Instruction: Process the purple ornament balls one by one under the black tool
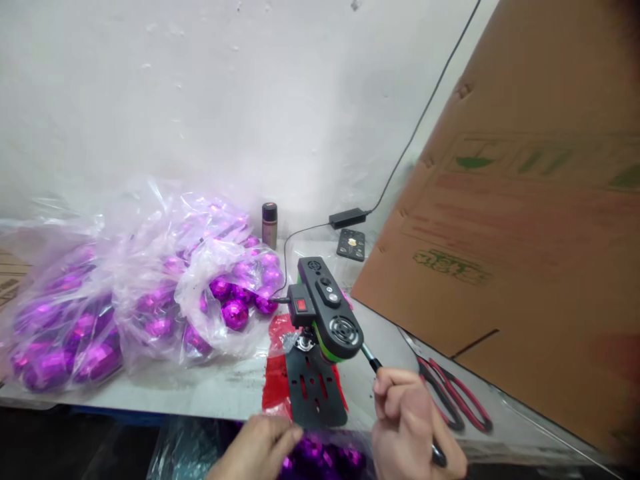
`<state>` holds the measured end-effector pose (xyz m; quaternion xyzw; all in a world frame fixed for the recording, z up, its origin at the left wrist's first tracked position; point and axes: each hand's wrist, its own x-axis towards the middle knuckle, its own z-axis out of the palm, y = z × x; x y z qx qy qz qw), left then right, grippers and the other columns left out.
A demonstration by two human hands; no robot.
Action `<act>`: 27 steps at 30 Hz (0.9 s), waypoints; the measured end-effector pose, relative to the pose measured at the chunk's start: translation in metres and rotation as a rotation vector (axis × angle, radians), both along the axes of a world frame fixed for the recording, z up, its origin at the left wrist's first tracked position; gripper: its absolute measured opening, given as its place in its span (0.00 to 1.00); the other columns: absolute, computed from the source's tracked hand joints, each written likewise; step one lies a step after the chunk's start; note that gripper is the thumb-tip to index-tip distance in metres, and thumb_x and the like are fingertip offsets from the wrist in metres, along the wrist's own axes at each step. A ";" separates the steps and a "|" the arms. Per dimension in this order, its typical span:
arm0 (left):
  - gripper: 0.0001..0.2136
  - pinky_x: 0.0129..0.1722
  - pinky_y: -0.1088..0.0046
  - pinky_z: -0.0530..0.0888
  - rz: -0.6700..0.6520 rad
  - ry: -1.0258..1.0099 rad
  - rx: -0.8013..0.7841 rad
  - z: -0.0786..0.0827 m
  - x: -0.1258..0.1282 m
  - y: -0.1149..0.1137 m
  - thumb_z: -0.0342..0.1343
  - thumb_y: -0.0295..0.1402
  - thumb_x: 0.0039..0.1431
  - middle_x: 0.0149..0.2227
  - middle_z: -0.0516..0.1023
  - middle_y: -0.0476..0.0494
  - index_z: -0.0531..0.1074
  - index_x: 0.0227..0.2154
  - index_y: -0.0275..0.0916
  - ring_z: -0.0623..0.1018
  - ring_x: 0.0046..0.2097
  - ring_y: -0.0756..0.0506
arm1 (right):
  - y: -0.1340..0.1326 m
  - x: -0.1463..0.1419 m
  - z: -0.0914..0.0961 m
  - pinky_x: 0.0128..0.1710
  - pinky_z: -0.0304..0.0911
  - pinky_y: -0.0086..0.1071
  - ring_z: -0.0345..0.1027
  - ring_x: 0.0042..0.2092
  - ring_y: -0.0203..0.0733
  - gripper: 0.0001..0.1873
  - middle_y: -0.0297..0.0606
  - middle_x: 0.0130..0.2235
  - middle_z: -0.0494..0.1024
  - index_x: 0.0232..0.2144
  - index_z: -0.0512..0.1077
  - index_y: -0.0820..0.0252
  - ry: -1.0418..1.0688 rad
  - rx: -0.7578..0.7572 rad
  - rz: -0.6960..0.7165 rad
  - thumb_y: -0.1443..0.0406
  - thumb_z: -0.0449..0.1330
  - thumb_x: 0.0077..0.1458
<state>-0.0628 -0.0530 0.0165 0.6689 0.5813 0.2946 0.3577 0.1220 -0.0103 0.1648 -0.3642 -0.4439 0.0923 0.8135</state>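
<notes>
My right hand (413, 423) is closed around a slim rod-like tool (371, 357) with a metal shaft and black grip. The tool's far end is hidden behind a black device (331, 307) with round vents, buttons and a red switch. This device stands on a black slotted metal plate (316, 393), with red sheet material (276, 373) under it. My left hand (260, 445) is closed at the table's front edge, close to the plate's near left corner; what its fingers hold, if anything, is hidden. Shiny purple balls (313, 450) lie below the edge, between my hands.
Clear plastic bags (150, 287) full of shiny purple balls (235, 314) cover the left side. A dark-capped bottle (269, 227), a power adapter (348, 218) and a small black scale-like pad (351, 245) stand behind. Red-and-black-handled scissors (457, 397) lie beside a large cardboard box (525, 233).
</notes>
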 end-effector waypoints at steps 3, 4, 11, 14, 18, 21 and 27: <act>0.26 0.40 0.67 0.78 0.168 0.226 0.157 0.070 -0.025 0.054 0.45 0.49 0.76 0.30 0.82 0.42 0.80 0.29 0.42 0.82 0.35 0.40 | 0.002 -0.002 0.001 0.20 0.49 0.28 0.63 0.23 0.35 0.31 0.28 0.18 0.61 0.16 0.62 0.57 0.029 -0.001 -0.020 0.56 0.65 0.69; 0.22 0.45 0.65 0.78 0.275 0.364 0.196 0.089 -0.035 0.074 0.45 0.45 0.76 0.37 0.84 0.38 0.81 0.36 0.40 0.83 0.40 0.38 | 0.002 -0.003 0.001 0.20 0.48 0.28 0.63 0.23 0.35 0.31 0.28 0.18 0.60 0.16 0.62 0.57 0.031 0.002 -0.021 0.56 0.65 0.69; 0.20 0.55 0.43 0.75 0.395 0.583 -0.018 0.110 -0.083 0.170 0.56 0.47 0.69 0.42 0.84 0.20 0.79 0.43 0.31 0.83 0.55 0.20 | 0.001 -0.001 0.001 0.20 0.54 0.27 0.64 0.23 0.34 0.29 0.28 0.18 0.62 0.17 0.63 0.58 -0.003 0.027 0.026 0.58 0.64 0.69; 0.22 0.53 0.47 0.76 0.278 0.525 -0.092 0.100 -0.090 0.169 0.62 0.51 0.62 0.41 0.86 0.27 0.78 0.43 0.35 0.85 0.51 0.22 | 0.001 -0.001 0.001 0.19 0.51 0.27 0.63 0.22 0.34 0.29 0.28 0.18 0.62 0.17 0.63 0.58 0.000 0.021 0.018 0.58 0.64 0.70; 0.31 0.55 0.52 0.77 0.142 0.369 -0.101 0.092 -0.092 0.149 0.71 0.47 0.45 0.50 0.86 0.31 0.77 0.53 0.40 0.85 0.52 0.25 | 0.002 0.000 0.002 0.18 0.48 0.27 0.63 0.22 0.34 0.29 0.28 0.18 0.61 0.17 0.63 0.58 -0.016 0.036 0.018 0.58 0.64 0.70; 0.32 0.60 0.52 0.76 0.119 0.206 -0.078 0.088 -0.087 0.139 0.71 0.50 0.45 0.51 0.85 0.35 0.76 0.53 0.43 0.84 0.54 0.28 | 0.003 0.000 0.003 0.18 0.50 0.27 0.63 0.22 0.34 0.28 0.28 0.18 0.62 0.18 0.63 0.58 -0.034 0.047 0.021 0.59 0.63 0.70; 0.37 0.65 0.46 0.75 0.298 -0.133 -0.069 0.083 -0.064 0.141 0.57 0.61 0.60 0.57 0.82 0.30 0.67 0.61 0.37 0.82 0.59 0.31 | 0.001 0.000 0.011 0.19 0.50 0.27 0.63 0.22 0.34 0.29 0.28 0.18 0.61 0.17 0.63 0.58 -0.036 0.027 0.018 0.60 0.63 0.70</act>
